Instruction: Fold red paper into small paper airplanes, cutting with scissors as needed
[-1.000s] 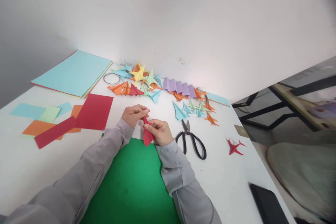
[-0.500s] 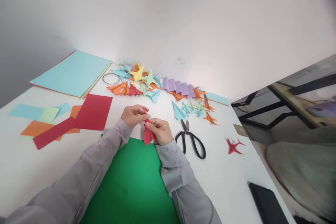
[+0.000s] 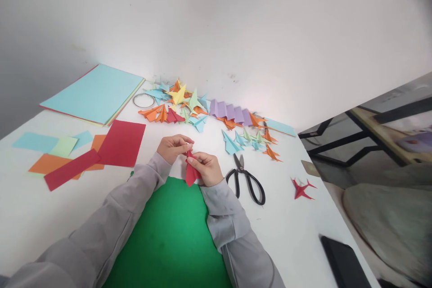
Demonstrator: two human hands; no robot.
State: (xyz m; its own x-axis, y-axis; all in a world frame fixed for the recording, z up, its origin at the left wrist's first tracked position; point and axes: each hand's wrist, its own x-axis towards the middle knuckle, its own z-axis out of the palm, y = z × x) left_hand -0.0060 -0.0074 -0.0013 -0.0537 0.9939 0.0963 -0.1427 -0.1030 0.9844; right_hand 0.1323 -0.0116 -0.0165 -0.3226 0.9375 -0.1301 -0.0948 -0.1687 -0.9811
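Note:
A folded piece of red paper point(image 3: 191, 174) is held between my two hands, just beyond the top edge of a green mat point(image 3: 168, 229). My left hand point(image 3: 173, 147) pinches its upper tip with thumb and fingers. Lower down, my right hand point(image 3: 207, 168) grips the same paper at its side, thumb on top. The fingers hide part of the folds. Black-handled scissors point(image 3: 240, 171) lie to the right of my right hand, blades slightly apart and pointing away. Farther right rests a red folded paper plane point(image 3: 303, 189).
Many folded paper planes point(image 3: 177, 95) are heaped along the wall, beside pleated purple paper point(image 3: 230, 112). Large coloured sheets point(image 3: 96, 92) lie at the back left, with a red sheet point(image 3: 123, 144) and cut strips point(image 3: 72, 170) nearer. A black phone-like object point(image 3: 346, 261) sits at the right edge.
Both hands stay on the red paper in nearly the same place, with only a slight shift of the left fingers at its tip. The whole view has moved a little.

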